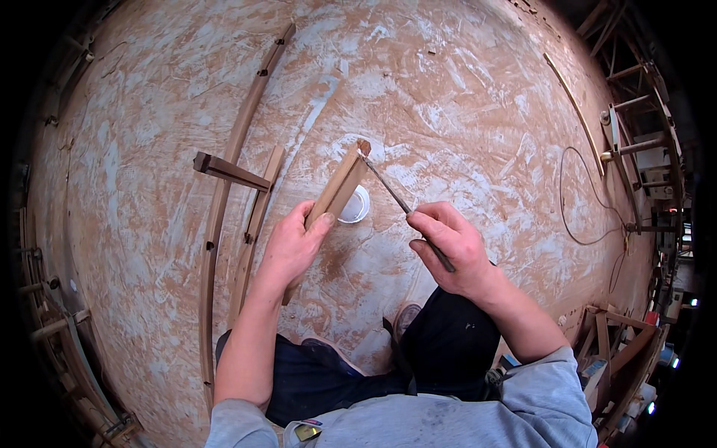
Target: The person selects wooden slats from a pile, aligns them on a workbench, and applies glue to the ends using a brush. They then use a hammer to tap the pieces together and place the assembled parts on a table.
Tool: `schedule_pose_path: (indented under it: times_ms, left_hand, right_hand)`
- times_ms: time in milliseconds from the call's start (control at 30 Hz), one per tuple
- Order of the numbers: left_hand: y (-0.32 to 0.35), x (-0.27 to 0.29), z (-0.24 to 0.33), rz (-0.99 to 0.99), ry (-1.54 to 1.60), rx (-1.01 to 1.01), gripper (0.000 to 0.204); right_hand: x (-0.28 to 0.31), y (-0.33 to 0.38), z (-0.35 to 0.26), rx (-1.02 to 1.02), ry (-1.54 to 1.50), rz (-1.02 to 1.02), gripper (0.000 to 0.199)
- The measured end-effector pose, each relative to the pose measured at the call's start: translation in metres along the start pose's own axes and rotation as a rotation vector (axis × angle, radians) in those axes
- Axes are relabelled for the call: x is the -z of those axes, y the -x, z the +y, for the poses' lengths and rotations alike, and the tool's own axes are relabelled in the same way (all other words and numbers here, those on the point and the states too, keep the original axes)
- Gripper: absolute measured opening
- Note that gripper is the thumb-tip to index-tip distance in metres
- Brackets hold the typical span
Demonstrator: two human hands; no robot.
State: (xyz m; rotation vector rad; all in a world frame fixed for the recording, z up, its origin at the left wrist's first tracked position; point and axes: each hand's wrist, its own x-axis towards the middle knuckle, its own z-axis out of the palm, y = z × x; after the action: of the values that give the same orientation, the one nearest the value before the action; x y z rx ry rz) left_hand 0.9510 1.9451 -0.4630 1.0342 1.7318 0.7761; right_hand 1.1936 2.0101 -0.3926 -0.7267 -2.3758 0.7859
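Observation:
My left hand is closed around a wooden bar, which slants up and away with its far end raised. My right hand grips a thin, dark stick-like tool. The tool's tip meets the far end of the bar, where a bit of white stuff shows. Just beyond my left fingers, partly hidden behind the bar, a small white tub sits on the board. Whether the tub has anything in it I cannot tell.
Long notched wooden rails lie to the left, with a short dark crosspiece jutting over them. A looped cord and a thin strip lie at right. Wooden frames stand along the right edge. The surface is smeared white.

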Motion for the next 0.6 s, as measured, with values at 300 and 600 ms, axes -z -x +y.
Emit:
schedule_pose_path:
  times_ms: [300, 600]
  left_hand:
    - [0.003, -0.001, 0.000, 0.019, -0.020, -0.024, 0.039]
    - [-0.004, 0.006, -0.009, 0.304, -0.416, -0.277, 0.050]
  right_hand:
    - [0.004, -0.002, 0.000, -0.019, -0.001, -0.004, 0.033]
    - [0.025, -0.008, 0.019, -0.570, -1.060, 0.525, 0.016]
